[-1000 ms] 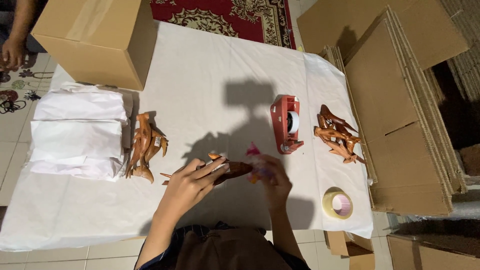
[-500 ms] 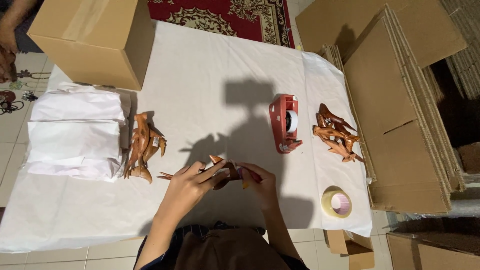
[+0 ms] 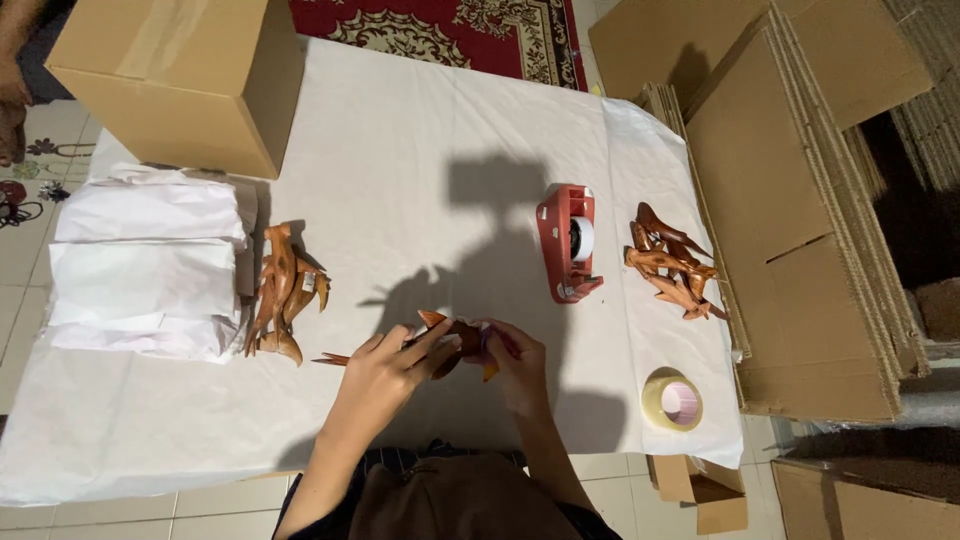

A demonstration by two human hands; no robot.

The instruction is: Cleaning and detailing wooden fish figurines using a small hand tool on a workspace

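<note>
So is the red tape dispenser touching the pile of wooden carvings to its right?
Apart. The head view shows a strip of white table cover between the red tape dispenser and the pile of wooden carvings.

On the table (image 3: 420, 130), the tape dispenser (image 3: 568, 243) stands between two carving piles (image 3: 283, 290), with folded paper (image 3: 148, 265) far left.

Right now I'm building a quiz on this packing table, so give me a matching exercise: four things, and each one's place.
Things:
1. red tape dispenser
2. roll of tape
3. cardboard box
4. stack of white paper

Places:
A. far left corner
B. near right corner
C. left edge, below the box
D. middle right, beside a pile of wooden figures

Pairs: 1-D, 2-B, 3-A, 4-C
</note>
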